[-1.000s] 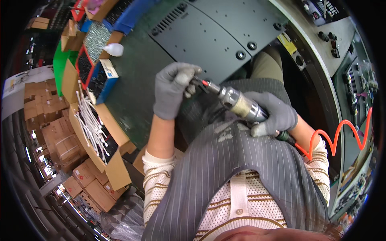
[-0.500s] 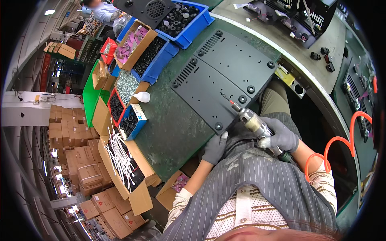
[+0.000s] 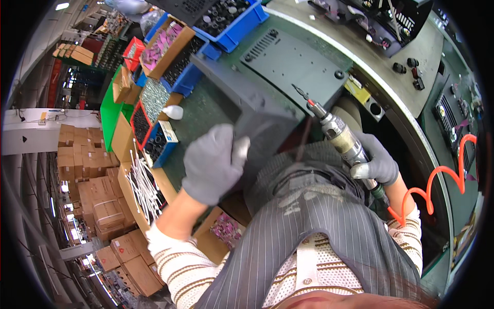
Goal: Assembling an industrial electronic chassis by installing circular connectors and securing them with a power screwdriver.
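Observation:
In my gloved left hand [image 3: 213, 165] is the near end of a black metal panel [image 3: 231, 87], blurred by motion and tilted up off the bench. My thumb lies along its edge; my other fingers are partly hidden. A second black panel [image 3: 293, 67] lies flat beyond it, with a slotted vent and round rubber feet. My gloved right hand [image 3: 378, 159] is wrapped round a pneumatic screwdriver [image 3: 342, 139]. Its bit points up and left above the flat panel's near edge, and an orange coiled hose [image 3: 429, 193] runs from its rear.
Blue bins [image 3: 231, 33], a bin of silver screws [image 3: 154, 92] and a carton of white cable ties [image 3: 144, 190] line the left side. A small white bottle [image 3: 174, 112] stands beside them. On the right, a curved bench edge [image 3: 396, 110] borders loose black parts [image 3: 411, 64].
My left hand has risen toward me and left, lifting the nearer panel off the bench into a tilt. The screwdriver in my right hand has shifted slightly right and up.

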A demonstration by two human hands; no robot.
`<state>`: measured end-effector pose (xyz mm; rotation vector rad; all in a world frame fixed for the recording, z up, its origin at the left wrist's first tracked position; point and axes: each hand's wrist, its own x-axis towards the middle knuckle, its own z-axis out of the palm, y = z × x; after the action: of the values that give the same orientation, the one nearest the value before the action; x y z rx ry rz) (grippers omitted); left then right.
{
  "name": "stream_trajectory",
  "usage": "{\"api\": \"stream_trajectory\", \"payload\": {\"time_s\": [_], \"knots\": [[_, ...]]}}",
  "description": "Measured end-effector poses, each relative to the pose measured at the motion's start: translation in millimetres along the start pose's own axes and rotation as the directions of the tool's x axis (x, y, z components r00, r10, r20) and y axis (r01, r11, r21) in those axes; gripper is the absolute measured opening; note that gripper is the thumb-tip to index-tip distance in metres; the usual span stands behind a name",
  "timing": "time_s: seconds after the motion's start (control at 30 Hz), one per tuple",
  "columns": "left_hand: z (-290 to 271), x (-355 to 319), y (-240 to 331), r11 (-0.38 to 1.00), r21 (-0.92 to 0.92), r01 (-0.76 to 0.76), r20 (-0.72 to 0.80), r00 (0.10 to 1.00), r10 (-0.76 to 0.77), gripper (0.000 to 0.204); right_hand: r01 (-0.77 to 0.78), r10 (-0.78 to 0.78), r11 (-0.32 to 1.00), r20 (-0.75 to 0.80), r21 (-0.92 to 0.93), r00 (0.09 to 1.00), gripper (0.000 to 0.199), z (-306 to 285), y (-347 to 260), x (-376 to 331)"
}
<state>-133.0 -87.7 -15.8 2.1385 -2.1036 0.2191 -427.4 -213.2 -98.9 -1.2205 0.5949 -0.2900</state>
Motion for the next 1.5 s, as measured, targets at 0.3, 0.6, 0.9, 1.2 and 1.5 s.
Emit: {"api": "stream_trajectory", "payload": {"time_s": [0.3,0.6,0.9,1.2,1.5], "knots": [[26.5,56.4,-9.8,0.974,-0.168,0.149,0.281,0.955,-0.098,0.042,-0.078,0.094,0.991,0.153,-0.11,0.984,0.073,13.9,-20.4,6.5],[27.6,56.5,-7.8,0.962,-0.217,0.166,0.331,0.939,-0.087,0.042,-0.005,0.013,0.995,0.075,-0.103,0.997,0.066,11.9,-17.1,13.2],[32.7,62.0,-18.2,0.948,-0.316,0.03,0.271,0.961,0.06,0.038,-0.081,0.082,0.997,0.104,-0.016,0.991,0.064,11.8,-24.9,21.0],[34.4,65.2,-22.5,0.967,-0.253,-0.043,0.266,0.958,0.112,0.037,-0.061,0.085,0.971,0.096,-0.233,0.992,0.059,12.9,-42.6,29.3],[31.5,64.2,-18.8,0.898,-0.425,0.111,0.283,0.959,0.016,0.042,-0.166,0.185,0.914,0.015,-0.371,0.983,0.062,7.4,-52.9,17.9]]}}
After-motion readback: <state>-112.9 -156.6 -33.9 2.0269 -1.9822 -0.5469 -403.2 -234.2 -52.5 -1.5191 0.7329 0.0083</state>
